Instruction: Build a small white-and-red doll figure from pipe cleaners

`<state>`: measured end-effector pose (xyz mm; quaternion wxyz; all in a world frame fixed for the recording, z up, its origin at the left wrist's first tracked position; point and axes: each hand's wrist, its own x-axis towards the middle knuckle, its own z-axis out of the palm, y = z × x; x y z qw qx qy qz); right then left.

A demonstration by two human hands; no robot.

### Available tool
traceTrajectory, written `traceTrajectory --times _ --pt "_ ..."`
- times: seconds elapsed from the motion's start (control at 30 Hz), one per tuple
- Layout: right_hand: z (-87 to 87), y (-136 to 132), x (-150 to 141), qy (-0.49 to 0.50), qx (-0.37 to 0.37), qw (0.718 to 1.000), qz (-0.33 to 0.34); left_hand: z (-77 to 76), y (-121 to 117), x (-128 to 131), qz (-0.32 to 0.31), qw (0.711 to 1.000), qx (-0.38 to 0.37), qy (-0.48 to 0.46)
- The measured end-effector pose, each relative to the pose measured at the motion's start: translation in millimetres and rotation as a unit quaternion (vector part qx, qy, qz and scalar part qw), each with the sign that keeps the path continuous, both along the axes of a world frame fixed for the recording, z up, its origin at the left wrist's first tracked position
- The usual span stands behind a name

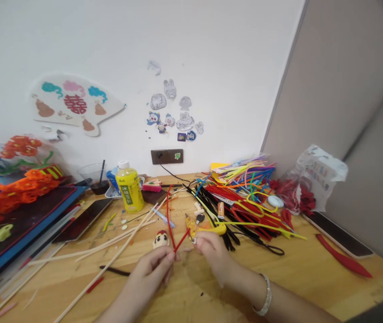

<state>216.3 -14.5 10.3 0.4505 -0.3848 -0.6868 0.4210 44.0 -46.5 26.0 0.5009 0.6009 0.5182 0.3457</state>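
My left hand (pixel 153 269) is closed in a pinch on the lower end of a red pipe cleaner (pixel 168 211) that bends up over the wooden table (pixel 312 278). My right hand (pixel 211 253), a silver bracelet on its wrist, is closed around yellow-handled pliers (pixel 208 229), their tip meeting the red pipe cleaner near my left fingertips. A small doll-head figure (pixel 161 239) lies just behind my left hand.
A pile of coloured pipe cleaners (pixel 248 197) fills the right back. A yellow drink bottle (pixel 129 187), long pale sticks (pixel 110 251), a dark tablet (pixel 84 219), orange pipe-cleaner flowers (pixel 13 193) and a plastic bag (pixel 312 179) stand around. A phone (pixel 339 233) lies at the right edge.
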Motion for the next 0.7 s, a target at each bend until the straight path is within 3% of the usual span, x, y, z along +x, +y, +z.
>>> traceTrajectory --times 0.23,0.7 --pt "4.1 -5.2 -1.6 -0.020 0.041 0.998 -0.033 -1.0 -1.4 1.1 -0.003 1.000 -0.014 -0.002" --pt "-0.9 -0.6 1.2 -0.042 0.055 0.996 -0.054 6.2 -3.4 3.4 0.000 1.000 -0.026 -0.014"
